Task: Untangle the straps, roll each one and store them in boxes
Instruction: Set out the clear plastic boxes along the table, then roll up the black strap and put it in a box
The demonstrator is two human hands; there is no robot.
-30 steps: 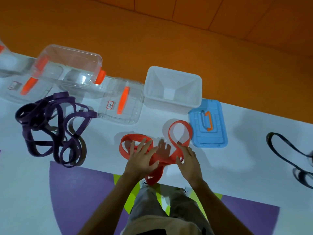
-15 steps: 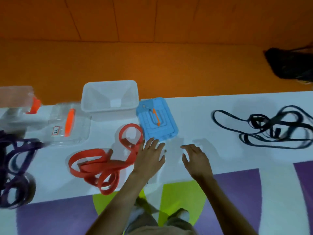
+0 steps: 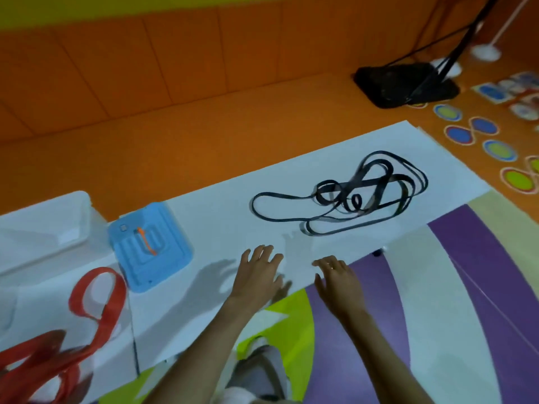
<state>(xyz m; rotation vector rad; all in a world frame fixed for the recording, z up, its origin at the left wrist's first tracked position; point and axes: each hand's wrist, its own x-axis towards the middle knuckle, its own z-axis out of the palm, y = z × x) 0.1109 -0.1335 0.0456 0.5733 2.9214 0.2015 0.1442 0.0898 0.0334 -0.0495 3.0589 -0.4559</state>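
A tangled black strap (image 3: pixel 350 196) lies on the white sheet (image 3: pixel 221 217), ahead and to the right of both hands. My left hand (image 3: pixel 258 269) hovers flat with fingers spread and holds nothing. My right hand (image 3: pixel 338 275) is beside it, fingers straight, also holding nothing, at the sheet's near edge. A looped red strap (image 3: pixel 96 304) lies at the lower left, apart from both hands. An open clear box (image 3: pixel 43 225) stands at the far left, with its blue lid (image 3: pixel 148 246) flat next to it.
A black stand base (image 3: pixel 405 83) with a pole sits on the orange floor at the back right. Coloured oval floor markers (image 3: pixel 495 150) line the right edge. Purple, green and white mat areas lie under my arms.
Both hands let go of the red strap and moved right. The view swung right, so the black strap is now ahead and the purple strap has left the frame.
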